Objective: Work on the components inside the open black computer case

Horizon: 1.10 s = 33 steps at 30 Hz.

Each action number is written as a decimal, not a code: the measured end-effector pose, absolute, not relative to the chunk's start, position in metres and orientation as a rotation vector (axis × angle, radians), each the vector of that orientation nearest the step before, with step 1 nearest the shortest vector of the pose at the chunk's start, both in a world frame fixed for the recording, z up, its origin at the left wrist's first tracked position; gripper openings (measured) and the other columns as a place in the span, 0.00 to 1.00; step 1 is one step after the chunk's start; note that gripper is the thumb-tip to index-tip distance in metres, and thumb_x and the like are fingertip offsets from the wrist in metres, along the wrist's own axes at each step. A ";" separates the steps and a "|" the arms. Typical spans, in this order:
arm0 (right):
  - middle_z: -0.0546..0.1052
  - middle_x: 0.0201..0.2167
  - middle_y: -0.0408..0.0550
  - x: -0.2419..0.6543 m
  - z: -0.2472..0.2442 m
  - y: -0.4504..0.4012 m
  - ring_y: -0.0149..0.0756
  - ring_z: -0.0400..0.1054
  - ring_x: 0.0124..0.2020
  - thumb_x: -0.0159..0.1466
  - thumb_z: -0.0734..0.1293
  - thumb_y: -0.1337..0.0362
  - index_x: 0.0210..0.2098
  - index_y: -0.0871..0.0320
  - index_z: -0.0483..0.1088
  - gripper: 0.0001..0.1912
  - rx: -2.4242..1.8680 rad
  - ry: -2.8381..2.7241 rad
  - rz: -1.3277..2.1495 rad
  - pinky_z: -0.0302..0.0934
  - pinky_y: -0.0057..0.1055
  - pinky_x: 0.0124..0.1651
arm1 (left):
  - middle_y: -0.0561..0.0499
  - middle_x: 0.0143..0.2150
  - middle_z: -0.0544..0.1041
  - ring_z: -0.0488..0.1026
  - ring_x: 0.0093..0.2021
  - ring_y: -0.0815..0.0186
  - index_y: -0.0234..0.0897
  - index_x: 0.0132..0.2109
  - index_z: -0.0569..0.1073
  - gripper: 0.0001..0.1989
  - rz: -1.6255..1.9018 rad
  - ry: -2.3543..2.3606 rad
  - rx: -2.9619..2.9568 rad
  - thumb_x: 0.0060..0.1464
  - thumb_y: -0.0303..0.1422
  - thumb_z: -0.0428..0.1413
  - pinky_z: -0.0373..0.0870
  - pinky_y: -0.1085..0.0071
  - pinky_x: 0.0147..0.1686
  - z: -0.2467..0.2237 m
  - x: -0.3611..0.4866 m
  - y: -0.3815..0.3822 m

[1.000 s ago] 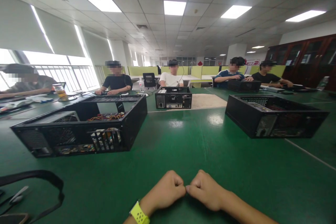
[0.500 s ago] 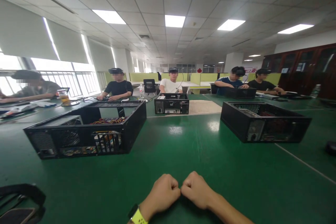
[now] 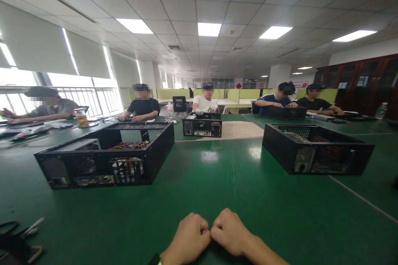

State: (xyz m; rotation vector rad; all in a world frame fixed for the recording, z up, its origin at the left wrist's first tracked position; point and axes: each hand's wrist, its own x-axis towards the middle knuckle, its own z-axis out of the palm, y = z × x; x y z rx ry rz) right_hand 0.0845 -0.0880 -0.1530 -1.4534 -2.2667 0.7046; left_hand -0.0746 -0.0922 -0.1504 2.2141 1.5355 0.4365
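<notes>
My left hand [image 3: 189,237] is curled into a fist near the front of the green table [image 3: 199,192], with a dark watch on a yellow-green strap [image 3: 157,260] at its wrist. Beside it, my right hand [image 3: 230,232] is a fist too. The knuckles of both meet in the middle, and no object shows in either. Ahead to the left lies an open black computer case [image 3: 164,153] with its fan, boards and coloured wires exposed. Another open computer case [image 3: 329,157] lies ahead to the right.
Across the table a person [image 3: 205,101] in white gloves works at a smaller computer case [image 3: 202,127] by a beige mat [image 3: 242,129]. Several other people sit along the far side. A glass jar [image 3: 81,118] stands back left. Dark items [image 3: 18,240] lie at the near left.
The view has shifted slightly, so the cases sit a little lower and further right. The gloved hands across the table have risen above their case. My fists stay together.
</notes>
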 end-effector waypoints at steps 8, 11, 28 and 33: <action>0.42 0.15 0.38 0.085 -0.163 -0.082 0.23 0.45 0.17 0.47 0.60 0.65 0.12 0.61 0.54 0.11 -1.396 -2.276 0.700 0.38 0.25 0.20 | 0.58 0.16 0.44 0.47 0.20 0.73 0.34 0.15 0.53 0.11 0.373 1.525 2.172 0.38 0.28 0.48 0.42 0.70 0.22 -0.144 -0.075 -0.093; 0.42 0.14 0.38 0.084 -0.162 -0.083 0.23 0.44 0.16 0.46 0.59 0.66 0.12 0.61 0.55 0.10 -1.385 -2.289 0.680 0.38 0.25 0.20 | 0.58 0.16 0.44 0.47 0.20 0.73 0.34 0.15 0.54 0.11 0.388 1.514 2.178 0.39 0.28 0.48 0.42 0.70 0.22 -0.144 -0.075 -0.096; 0.59 0.09 0.38 0.082 -0.162 -0.088 0.23 0.42 0.15 0.46 0.59 0.65 0.12 0.61 0.60 0.09 -1.389 -2.335 0.544 0.38 0.25 0.20 | 0.57 0.17 0.45 0.45 0.21 0.72 0.35 0.16 0.54 0.11 0.295 1.550 2.233 0.40 0.28 0.48 0.44 0.69 0.24 -0.141 -0.075 -0.095; 0.64 0.10 0.39 0.083 -0.157 -0.090 0.23 0.42 0.15 0.48 0.59 0.64 0.12 0.61 0.62 0.10 -1.387 -2.371 0.538 0.39 0.25 0.21 | 0.57 0.16 0.45 0.46 0.21 0.72 0.35 0.16 0.54 0.11 0.282 1.538 2.267 0.40 0.29 0.48 0.44 0.69 0.25 -0.144 -0.076 -0.094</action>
